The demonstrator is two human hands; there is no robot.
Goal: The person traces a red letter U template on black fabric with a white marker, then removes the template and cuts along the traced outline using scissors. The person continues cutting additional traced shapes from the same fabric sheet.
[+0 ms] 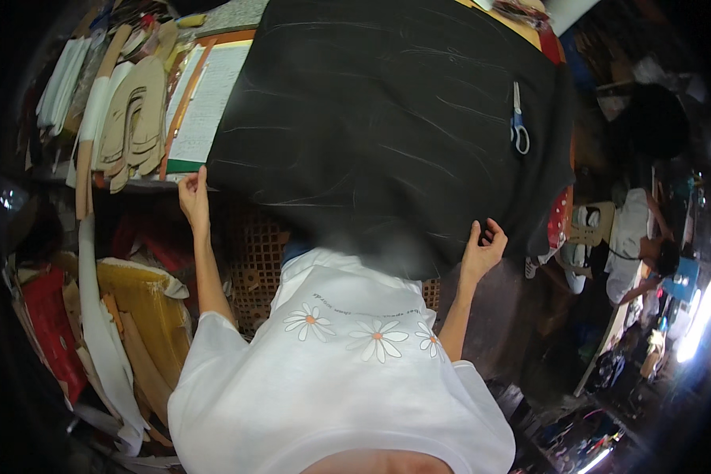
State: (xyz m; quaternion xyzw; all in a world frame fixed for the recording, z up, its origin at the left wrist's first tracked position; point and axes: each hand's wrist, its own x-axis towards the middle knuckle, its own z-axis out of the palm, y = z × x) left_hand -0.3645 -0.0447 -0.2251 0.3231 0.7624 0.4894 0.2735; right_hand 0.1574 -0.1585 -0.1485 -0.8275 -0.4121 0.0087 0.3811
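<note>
A large black sheet of fabric or leather [355, 118] covers most of the table and hangs over its near edge in front of me. Thin white drawn lines run across it. At its near left corner, my left hand [194, 199] is closed, thumb and fingers pinching the edge. My right hand [484, 251] is at the near right edge of the sheet, fingers loosely curled and thumb apart from them. Scissors [520, 130] with blue and white handles lie on the sheet at the right, blades pointing away from me.
Written paper [201, 110] lies left of the sheet, beside a wooden strip [186, 103]. Farther left are beige cut templates [134, 110] and rolls of material [95, 118]. Below stand red and yellow sheets [142, 308]. A brown lattice crate [253, 253] sits under the table. Another person [636, 245] is at the right.
</note>
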